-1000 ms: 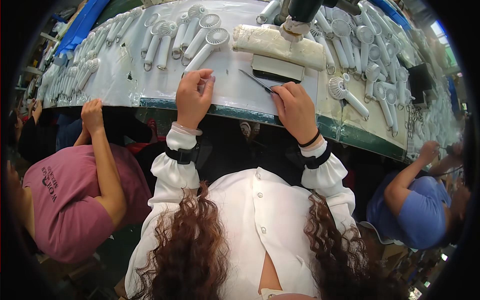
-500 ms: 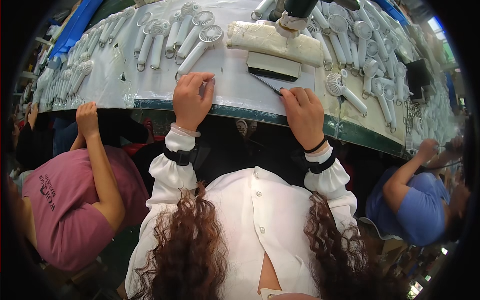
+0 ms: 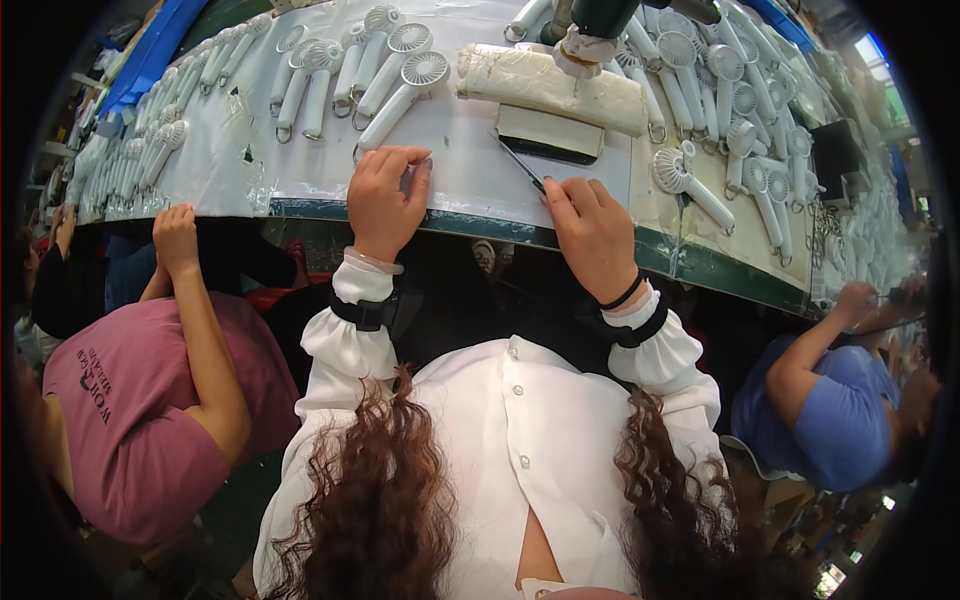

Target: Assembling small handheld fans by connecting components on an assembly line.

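My left hand (image 3: 385,205) rests at the table's front edge, its fingers curled in toward the thumb, and I see nothing in them. Just beyond it lies a white handheld fan (image 3: 395,115) with a round grille and a ring at the handle's end. My right hand (image 3: 590,235) pinches one end of a slim dark rod-like tool (image 3: 522,165); its exact kind is too small to tell. The tool slants away to the left, its far end beside a small block (image 3: 550,130) with a pale top and black side.
A cream wrapped roll (image 3: 550,85) lies behind the block, beneath a dark green stand (image 3: 600,18). Many white fans (image 3: 680,60) crowd the right side, with another row at far left (image 3: 165,145). People sit on both sides, in a pink shirt (image 3: 160,390) and a blue shirt (image 3: 830,410).
My right hand has shifted slightly left along the table edge, and the slim tool has turned steeper, its far end staying by the block. My left hand has hardly moved.
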`<control>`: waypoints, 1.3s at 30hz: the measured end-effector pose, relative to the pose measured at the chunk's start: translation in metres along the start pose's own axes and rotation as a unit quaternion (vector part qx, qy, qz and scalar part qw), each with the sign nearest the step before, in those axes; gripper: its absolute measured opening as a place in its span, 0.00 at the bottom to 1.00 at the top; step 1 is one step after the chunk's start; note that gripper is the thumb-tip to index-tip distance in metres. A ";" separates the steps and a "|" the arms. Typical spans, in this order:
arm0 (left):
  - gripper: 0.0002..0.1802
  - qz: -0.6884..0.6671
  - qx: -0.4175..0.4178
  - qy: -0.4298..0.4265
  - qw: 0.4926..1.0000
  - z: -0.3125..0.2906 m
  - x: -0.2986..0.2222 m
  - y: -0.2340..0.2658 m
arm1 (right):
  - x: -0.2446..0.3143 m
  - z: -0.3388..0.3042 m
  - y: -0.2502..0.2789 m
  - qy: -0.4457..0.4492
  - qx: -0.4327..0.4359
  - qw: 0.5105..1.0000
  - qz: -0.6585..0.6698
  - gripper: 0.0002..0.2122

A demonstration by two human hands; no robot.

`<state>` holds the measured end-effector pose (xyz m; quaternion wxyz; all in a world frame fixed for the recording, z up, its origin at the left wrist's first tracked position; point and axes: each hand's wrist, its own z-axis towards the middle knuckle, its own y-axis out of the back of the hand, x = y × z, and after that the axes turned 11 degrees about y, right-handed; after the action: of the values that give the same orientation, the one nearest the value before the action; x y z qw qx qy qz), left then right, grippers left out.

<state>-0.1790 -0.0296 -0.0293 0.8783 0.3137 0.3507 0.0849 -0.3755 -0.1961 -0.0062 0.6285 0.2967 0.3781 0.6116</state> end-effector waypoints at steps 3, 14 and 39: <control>0.04 -0.005 -0.001 0.009 1.000 -0.002 0.000 0.001 | 0.003 0.000 0.000 0.007 0.002 1.000 -0.006 0.11; 0.04 0.002 0.009 0.011 1.000 -0.002 -0.002 0.004 | 0.015 0.010 -0.006 -0.040 0.020 0.999 0.000 0.15; 0.04 0.000 -0.007 0.001 1.000 0.000 -0.002 0.002 | -0.012 -0.007 0.007 -0.001 -0.014 0.992 0.128 0.15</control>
<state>-0.1803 -0.0288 -0.0274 0.8799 0.3075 0.3514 0.0875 -0.3846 -0.2086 -0.0030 0.5491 0.3345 0.3280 0.6921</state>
